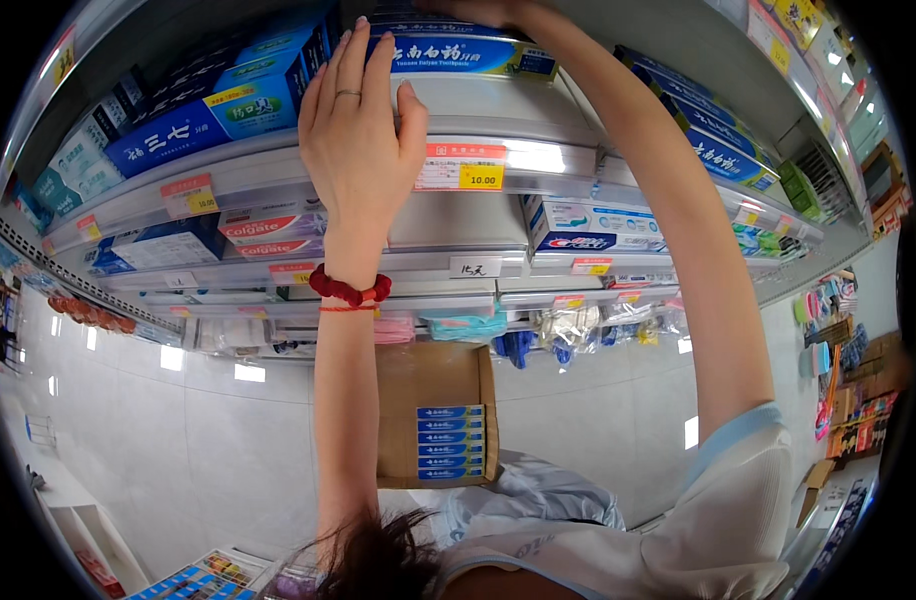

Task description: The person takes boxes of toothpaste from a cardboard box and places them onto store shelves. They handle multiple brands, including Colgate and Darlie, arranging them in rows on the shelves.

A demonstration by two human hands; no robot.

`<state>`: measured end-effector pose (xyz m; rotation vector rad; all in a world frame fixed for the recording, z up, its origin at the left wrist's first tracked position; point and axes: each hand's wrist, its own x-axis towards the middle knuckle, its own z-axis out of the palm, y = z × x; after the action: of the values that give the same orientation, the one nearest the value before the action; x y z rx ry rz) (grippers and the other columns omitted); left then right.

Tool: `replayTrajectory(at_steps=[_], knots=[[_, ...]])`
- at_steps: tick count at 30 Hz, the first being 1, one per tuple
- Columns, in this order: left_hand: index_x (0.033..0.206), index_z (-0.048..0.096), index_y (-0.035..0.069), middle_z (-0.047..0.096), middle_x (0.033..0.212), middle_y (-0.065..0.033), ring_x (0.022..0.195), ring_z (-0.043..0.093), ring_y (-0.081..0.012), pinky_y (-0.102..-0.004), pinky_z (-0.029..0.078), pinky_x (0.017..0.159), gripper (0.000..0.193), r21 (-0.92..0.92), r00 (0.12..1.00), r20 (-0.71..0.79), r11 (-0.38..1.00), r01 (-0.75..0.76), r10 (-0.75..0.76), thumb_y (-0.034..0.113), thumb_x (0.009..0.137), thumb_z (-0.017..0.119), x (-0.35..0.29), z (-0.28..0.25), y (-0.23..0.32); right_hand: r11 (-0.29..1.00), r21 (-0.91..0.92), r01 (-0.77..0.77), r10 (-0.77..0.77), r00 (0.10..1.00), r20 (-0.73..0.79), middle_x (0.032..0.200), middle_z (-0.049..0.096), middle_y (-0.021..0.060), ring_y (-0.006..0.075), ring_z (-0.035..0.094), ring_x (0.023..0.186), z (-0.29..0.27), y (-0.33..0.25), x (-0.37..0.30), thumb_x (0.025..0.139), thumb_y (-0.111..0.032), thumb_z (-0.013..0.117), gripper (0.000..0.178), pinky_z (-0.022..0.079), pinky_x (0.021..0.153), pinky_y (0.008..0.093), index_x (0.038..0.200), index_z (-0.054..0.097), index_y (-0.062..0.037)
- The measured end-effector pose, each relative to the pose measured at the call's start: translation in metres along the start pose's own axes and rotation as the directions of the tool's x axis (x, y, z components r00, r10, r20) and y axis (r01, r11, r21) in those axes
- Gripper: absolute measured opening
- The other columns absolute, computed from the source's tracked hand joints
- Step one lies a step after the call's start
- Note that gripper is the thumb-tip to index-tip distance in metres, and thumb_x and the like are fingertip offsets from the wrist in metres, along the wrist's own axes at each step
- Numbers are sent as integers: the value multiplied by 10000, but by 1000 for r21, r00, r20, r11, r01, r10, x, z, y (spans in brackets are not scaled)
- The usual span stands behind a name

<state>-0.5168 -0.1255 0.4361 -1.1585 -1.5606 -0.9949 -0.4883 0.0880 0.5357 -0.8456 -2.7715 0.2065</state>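
My left hand (360,135) is open, its fingers stretched out along the left end of a stack of blue toothpaste boxes (463,58) on the upper shelf. A ring and a red scrunchie are on that hand and wrist. My right hand (483,10) reaches over the top of the same stack, cut off by the upper edge of the picture. Its visible fingers lie stretched to the left above the boxes. Left of my left hand, dark blue toothpaste boxes (168,140) fill the shelf. More blue toothpaste boxes (718,145) stand to the right, beyond my right forearm.
A price-tag rail (548,160) runs along the shelf front. Lower shelves hold red-and-white toothpaste boxes (268,228) and white-and-blue toothpaste boxes (598,225). Hanging packages (468,322) are beneath. On the floor, an open cardboard carton (398,400) holds several blue toothpaste boxes (451,440).
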Motion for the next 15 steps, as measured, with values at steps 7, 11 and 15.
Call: replayTrajectory(at_steps=[7,11,15], knots=[[1208,532,117,468,1317,-46,1229,415,-226,-402,309,997,353,17,1000,22,1000,21,-21,231,880,469,0,-1,1,990,-55,126,-131,987,-90,1102,589,214,293,602,1005,19,9,-8,700,-751,443,940,493,849,341,1195,505,45],[1197,542,122,500,1285,-52,1164,474,-238,-388,329,974,343,-45,1000,18,999,16,-16,248,891,451,4,-4,5,966,-124,228,-210,967,147,1360,365,220,349,342,1266,-48,-19,-88,845,-625,352,829,267,1051,383,1338,314,40],[1195,536,114,527,1247,-82,1036,560,-261,-367,396,911,357,-137,978,199,986,96,-67,308,905,460,2,-4,15,943,246,225,-282,932,227,1418,284,180,242,253,1328,-84,30,-126,942,-487,238,627,230,1085,321,1389,262,-48]])
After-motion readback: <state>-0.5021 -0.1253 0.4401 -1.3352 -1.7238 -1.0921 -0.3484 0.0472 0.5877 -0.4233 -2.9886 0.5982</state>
